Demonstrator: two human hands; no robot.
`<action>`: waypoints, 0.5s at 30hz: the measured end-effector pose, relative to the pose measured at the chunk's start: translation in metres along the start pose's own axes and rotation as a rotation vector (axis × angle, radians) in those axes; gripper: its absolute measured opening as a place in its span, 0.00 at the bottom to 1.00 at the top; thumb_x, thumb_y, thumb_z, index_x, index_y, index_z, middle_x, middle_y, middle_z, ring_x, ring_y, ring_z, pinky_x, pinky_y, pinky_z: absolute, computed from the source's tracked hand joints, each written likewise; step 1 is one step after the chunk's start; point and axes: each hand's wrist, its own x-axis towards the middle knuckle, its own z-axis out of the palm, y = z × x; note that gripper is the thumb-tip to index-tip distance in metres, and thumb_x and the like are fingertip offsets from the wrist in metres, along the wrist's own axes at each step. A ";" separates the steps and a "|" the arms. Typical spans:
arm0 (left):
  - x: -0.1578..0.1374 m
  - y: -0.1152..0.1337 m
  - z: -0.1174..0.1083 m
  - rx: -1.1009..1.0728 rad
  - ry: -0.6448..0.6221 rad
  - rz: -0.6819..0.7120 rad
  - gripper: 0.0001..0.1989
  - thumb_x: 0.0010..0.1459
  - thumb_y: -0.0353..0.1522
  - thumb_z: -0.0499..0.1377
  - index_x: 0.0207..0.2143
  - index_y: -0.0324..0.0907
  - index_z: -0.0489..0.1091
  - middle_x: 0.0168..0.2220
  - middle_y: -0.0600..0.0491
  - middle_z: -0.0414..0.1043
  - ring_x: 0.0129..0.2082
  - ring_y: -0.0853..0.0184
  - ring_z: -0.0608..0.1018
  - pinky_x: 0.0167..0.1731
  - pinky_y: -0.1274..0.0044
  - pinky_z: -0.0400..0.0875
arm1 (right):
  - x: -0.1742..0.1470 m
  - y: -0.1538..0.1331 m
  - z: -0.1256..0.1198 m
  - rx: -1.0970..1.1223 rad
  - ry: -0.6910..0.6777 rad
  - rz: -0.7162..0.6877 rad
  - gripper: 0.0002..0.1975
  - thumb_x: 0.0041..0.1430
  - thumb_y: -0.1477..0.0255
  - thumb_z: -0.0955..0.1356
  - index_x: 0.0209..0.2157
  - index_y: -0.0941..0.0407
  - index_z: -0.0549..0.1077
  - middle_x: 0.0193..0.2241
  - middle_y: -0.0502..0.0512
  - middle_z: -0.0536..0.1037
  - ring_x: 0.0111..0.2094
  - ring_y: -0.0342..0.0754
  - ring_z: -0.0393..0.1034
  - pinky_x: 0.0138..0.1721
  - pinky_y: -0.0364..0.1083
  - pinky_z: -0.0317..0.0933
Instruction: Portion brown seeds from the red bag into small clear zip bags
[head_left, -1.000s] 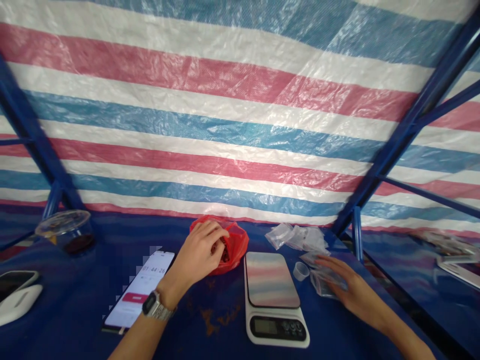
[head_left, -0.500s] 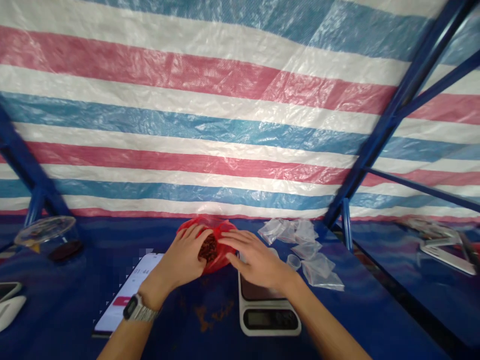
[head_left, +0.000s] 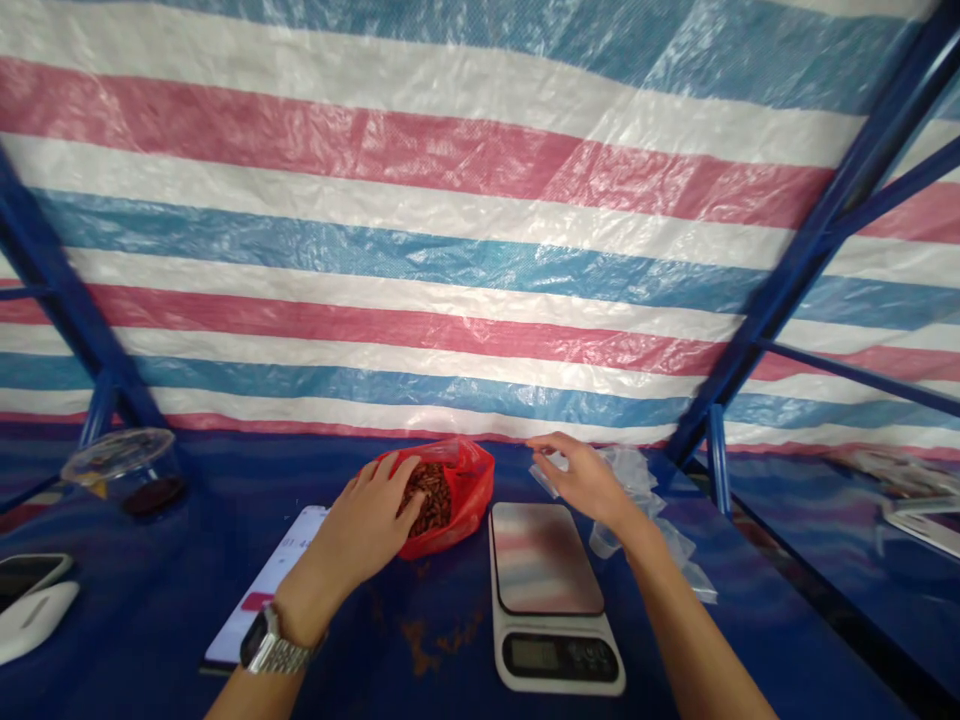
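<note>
My left hand, with a metal watch on its wrist, lies over the left rim of a red plastic bag. Its fingers are spread, and the thumb reaches over the small reddish-brown dried pieces inside. To the right, my right hand hovers above clear plastic bags, thumb and forefinger a little apart. I see nothing clearly between them. Between my hands and nearer me stands a kitchen scale with a bare, shiny plate.
A phone lies left of my left wrist. Beside the scale is a small clear cup. At far left are a clear plastic bowl and a white case. Blue metal posts and striped sheeting bound the blue tabletop.
My right hand has left the red bag and moved right, over the clear bags, uncovering the scale's plate. My left hand has stayed at the red bag, which now shows more of its opening.
</note>
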 end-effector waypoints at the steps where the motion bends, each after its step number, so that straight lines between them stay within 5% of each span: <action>1: 0.003 0.004 -0.003 0.024 0.009 -0.006 0.20 0.69 0.33 0.50 0.59 0.43 0.69 0.58 0.43 0.74 0.56 0.50 0.76 0.56 0.58 0.71 | -0.001 0.008 0.001 -0.116 0.022 0.044 0.14 0.68 0.68 0.65 0.49 0.57 0.79 0.49 0.61 0.82 0.50 0.55 0.76 0.55 0.51 0.65; 6: 0.014 0.020 -0.004 0.037 0.180 0.060 0.14 0.68 0.27 0.51 0.49 0.43 0.74 0.49 0.47 0.78 0.51 0.54 0.78 0.54 0.61 0.72 | -0.004 0.028 0.013 -0.477 -0.060 0.169 0.16 0.64 0.69 0.70 0.52 0.56 0.78 0.53 0.61 0.80 0.55 0.60 0.74 0.57 0.54 0.63; 15: 0.008 0.050 0.015 -0.147 0.478 0.365 0.11 0.65 0.22 0.54 0.38 0.42 0.74 0.37 0.51 0.77 0.39 0.63 0.78 0.42 0.70 0.74 | -0.005 0.021 0.024 -0.557 -0.074 0.238 0.22 0.62 0.75 0.69 0.58 0.56 0.73 0.49 0.62 0.83 0.49 0.62 0.78 0.48 0.52 0.66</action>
